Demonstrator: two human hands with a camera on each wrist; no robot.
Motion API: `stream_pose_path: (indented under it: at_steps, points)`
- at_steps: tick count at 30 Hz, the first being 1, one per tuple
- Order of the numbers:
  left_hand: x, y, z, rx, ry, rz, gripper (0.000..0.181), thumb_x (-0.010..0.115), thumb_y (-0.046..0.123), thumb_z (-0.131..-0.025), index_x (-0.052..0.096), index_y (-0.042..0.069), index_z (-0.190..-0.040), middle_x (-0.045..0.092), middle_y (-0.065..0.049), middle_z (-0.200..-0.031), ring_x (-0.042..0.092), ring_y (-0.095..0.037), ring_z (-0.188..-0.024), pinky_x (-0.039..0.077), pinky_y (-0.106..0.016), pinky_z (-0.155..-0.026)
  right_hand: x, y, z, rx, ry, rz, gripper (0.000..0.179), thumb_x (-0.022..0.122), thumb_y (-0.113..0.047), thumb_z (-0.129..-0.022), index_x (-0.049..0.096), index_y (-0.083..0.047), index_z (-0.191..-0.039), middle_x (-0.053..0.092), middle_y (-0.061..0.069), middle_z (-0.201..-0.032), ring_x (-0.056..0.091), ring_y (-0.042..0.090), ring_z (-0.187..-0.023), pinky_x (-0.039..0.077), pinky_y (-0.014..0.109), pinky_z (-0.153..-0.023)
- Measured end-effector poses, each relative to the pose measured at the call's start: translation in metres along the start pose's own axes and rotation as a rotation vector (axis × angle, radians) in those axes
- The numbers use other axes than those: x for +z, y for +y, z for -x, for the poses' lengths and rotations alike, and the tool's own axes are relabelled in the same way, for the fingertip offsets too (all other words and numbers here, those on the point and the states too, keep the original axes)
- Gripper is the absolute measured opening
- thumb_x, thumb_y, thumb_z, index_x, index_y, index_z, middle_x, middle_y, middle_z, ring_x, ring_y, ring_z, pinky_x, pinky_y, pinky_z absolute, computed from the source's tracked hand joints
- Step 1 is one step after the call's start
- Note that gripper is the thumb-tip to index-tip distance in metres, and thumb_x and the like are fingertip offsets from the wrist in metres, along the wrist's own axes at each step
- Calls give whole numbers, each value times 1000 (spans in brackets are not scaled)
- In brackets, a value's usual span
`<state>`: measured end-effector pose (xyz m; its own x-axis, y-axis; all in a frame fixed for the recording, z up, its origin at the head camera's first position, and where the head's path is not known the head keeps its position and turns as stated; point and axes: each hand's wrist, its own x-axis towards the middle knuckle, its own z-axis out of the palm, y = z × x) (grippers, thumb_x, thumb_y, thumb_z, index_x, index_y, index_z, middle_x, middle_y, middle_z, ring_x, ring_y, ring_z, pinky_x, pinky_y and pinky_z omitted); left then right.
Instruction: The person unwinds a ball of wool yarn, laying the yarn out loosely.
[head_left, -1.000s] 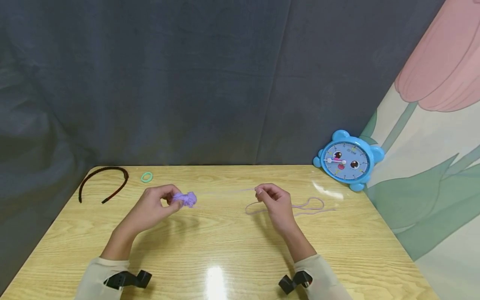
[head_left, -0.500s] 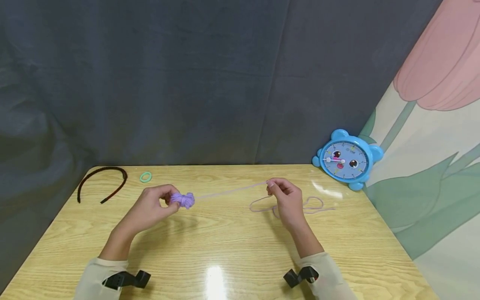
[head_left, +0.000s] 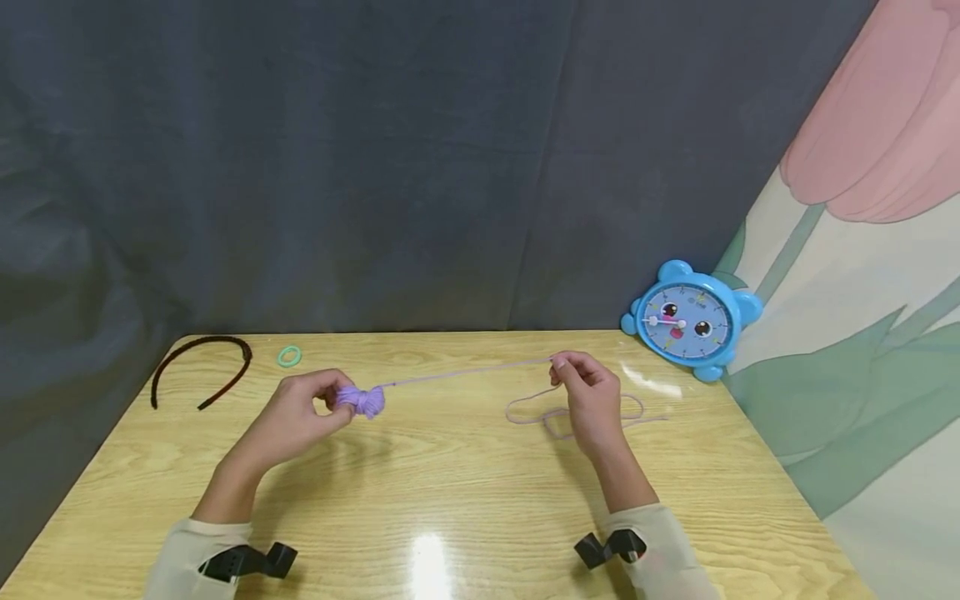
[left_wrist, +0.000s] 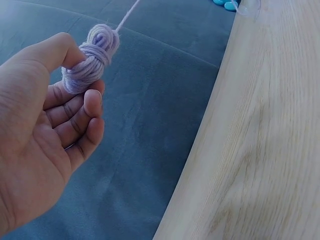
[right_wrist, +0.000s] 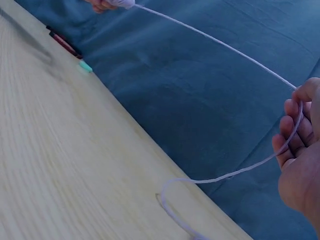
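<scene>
The left hand (head_left: pixel 288 421) pinches a purple yarn bundle (head_left: pixel 367 402) between thumb and fingers. One strand (right_wrist: pixel 205 35) goes straight from there to the right hand (head_left: pixel 591 404), whose fingertips pinch it, and loose yarn (head_left: pixel 525 422) lies on the table (head_left: pixel 450 475) under these fingers.

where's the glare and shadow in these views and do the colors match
Head view: strong glare on the wood-grain table near bottom center, a fainter patch near the blue bear-shaped clock, soft shadow under the left hand. Left wrist view: cooler tint, yarn bundle paler. Right wrist view: likewise cool, with a dark shadow at upper left.
</scene>
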<state>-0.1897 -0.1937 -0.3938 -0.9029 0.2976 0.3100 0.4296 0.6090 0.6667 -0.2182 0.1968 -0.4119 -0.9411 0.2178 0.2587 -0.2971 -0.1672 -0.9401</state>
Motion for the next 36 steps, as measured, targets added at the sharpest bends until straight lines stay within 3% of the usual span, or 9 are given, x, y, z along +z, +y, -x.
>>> stream_pose_path:
  at_steps: [18, 30, 36]
  points:
    - [-4, -3, 0, -7, 11, -15, 13, 71, 6, -91, 69, 19, -93, 67, 8, -83, 60, -10, -78, 51, -29, -73, -21, -9, -5, -44, 32, -53, 22, 64, 2, -99, 74, -13, -86, 68, -4, -75, 62, 10, -73, 54, 20, -76]
    - [-6, -5, 1, -3, 32, -19, 12, 71, 6, -91, 69, 18, -93, 67, 9, -82, 59, -9, -77, 51, -28, -73, -29, -12, -10, -31, 83, -56, 21, 64, 0, -99, 74, -12, -86, 68, -3, -76, 62, 11, -73, 55, 19, -77]
    - [-6, -6, 0, -13, 27, -29, 11, 71, 6, -91, 70, 17, -94, 67, 8, -82, 59, -9, -77, 53, -34, -74, -35, -14, -14, -45, 110, -89, 19, 63, -1, -101, 73, -10, -87, 66, -1, -77, 61, 12, -73, 55, 19, -77]
